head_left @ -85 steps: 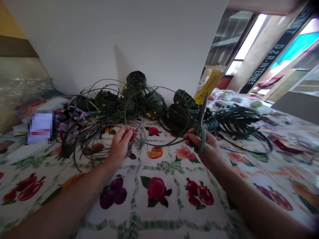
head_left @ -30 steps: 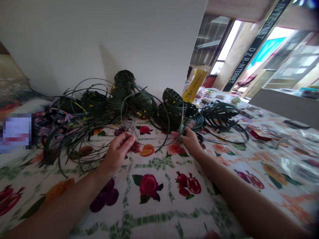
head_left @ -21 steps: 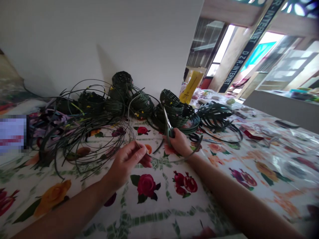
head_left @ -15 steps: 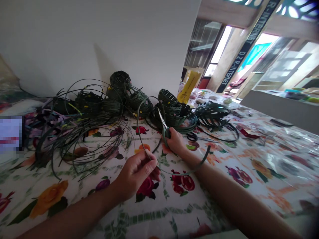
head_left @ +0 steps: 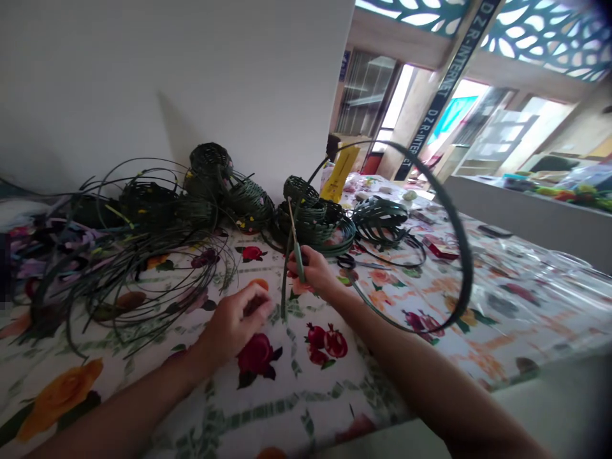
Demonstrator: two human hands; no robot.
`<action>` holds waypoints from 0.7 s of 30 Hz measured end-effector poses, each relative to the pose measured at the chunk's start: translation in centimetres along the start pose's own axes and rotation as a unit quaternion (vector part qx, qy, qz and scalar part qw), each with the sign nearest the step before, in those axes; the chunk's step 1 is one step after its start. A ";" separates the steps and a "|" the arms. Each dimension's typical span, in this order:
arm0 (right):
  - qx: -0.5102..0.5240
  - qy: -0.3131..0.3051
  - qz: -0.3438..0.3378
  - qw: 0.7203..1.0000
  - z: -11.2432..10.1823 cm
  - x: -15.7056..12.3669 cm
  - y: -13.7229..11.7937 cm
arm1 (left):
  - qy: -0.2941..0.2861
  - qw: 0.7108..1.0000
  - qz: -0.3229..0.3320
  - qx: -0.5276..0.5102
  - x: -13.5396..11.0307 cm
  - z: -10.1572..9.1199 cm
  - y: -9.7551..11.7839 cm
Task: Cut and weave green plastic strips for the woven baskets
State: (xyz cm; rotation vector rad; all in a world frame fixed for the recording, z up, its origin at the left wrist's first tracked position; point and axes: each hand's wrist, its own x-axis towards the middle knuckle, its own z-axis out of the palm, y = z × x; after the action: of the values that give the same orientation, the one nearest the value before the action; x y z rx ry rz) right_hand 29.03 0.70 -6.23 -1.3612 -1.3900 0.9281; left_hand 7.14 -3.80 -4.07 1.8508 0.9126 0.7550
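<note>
My right hand is closed around the green handles of a pair of scissors, blades pointing up and away. A long dark green strip curves in a wide loop over my right forearm. One end hangs beside the scissors; whether my right fingers also pinch it I cannot tell. My left hand is a little above the tablecloth, fingers loosely curled and thumb apart, with nothing visible in it. Beyond my hands lie woven dark green baskets with small yellow bits on them.
Tangled thin green strips cover the left of the flowered tablecloth. A woven piece, a dark-handled pair of scissors, a red box and a yellow packet are at the right. A white wall stands behind.
My left hand has let go of the strip and drawn slightly left. The strip's loop has sprung out wide to the right. The whole view has shifted a little rightward.
</note>
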 end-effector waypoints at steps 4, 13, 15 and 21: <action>0.089 -0.033 -0.010 0.995 0.7 -1.2 -1.6 | -0.015 0.993 -0.060 -0.102 1.1 0.2 -0.7; 0.186 -0.118 -0.014 0.975 1.5 -3.2 -3.5 | -0.054 0.912 -0.236 -0.331 1.1 0.4 1.1; 0.189 -0.126 -0.017 0.974 1.4 -3.4 -3.6 | -0.052 0.902 -0.248 -0.350 1.3 0.6 1.4; 0.177 -0.130 -0.024 0.975 1.0 -3.7 -4.0 | -0.053 0.916 -0.236 -0.321 1.8 0.8 1.6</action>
State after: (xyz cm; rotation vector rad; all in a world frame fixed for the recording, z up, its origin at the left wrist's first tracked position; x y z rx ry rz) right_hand 26.71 -3.23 -3.13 -0.9604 -1.3614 1.2879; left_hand 9.17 -3.17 -2.76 1.0267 0.8597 0.5517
